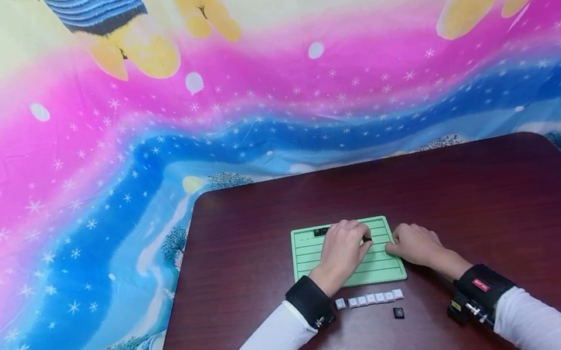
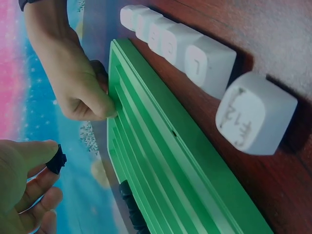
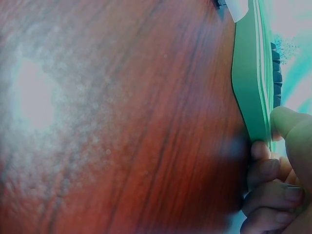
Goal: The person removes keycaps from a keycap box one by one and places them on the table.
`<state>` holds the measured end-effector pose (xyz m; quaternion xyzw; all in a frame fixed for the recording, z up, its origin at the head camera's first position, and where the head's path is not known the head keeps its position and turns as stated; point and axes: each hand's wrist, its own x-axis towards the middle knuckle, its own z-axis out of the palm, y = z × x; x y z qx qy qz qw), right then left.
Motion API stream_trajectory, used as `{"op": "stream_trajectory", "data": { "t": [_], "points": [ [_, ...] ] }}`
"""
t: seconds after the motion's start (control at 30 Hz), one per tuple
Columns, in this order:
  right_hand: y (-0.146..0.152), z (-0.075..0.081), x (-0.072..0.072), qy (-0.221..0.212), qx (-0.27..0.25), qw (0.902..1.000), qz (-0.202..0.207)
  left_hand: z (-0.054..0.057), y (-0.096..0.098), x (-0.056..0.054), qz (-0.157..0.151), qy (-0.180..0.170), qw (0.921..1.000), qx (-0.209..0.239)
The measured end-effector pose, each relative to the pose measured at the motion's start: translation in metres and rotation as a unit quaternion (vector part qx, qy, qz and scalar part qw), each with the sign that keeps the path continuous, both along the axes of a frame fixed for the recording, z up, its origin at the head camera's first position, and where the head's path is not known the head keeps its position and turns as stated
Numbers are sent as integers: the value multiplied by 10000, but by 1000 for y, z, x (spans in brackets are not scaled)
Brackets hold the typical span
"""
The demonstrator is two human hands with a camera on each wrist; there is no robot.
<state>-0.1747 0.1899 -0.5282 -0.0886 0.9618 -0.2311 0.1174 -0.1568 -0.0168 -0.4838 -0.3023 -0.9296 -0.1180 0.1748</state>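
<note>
My left hand is above the green slotted tray, pinching a black keycap between thumb and fingertip. At the tray's right edge, my right hand grips the rim, thumb on top and the other fingers curled against the outer side in the right wrist view. Several black keycaps stand in the tray's far row, partly hidden behind the left hand. The other ridged rows that show hold nothing.
A line of white keycaps lies on the dark wooden table in front of the tray, with one white keycap a little apart at its left end. Nearer still lies a single black keycap. A printed cloth hangs behind the table.
</note>
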Motion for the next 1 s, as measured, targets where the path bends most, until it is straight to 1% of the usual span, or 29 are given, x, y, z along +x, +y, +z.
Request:
{"op": "stream_trajectory", "data": {
  "t": [0.1, 0.27, 0.43, 0.53, 0.8, 1.0],
  "points": [
    [0, 0, 1, 21, 5, 10000, 9, 1, -1, 3, -24, 45, 10000, 72],
    [0, 1, 1, 71, 0, 10000, 24, 1, -2, 7, -21, 104, 9999, 54],
    [-1, 1, 1, 49, 13, 10000, 4, 1, -3, 12, 0, 46, 9999, 115],
    [0, -1, 1, 45, 9, 10000, -3, 0, -3, 16, -43, 7, 9999, 164],
    [1, -4, 1, 144, -24, 9999, 12, 1, -3, 26, -234, 105, 9994, 232],
    [2, -4, 1, 168, -56, 9998, 32, 0, -3, 32, -256, 182, 9992, 232]
  ]
}}
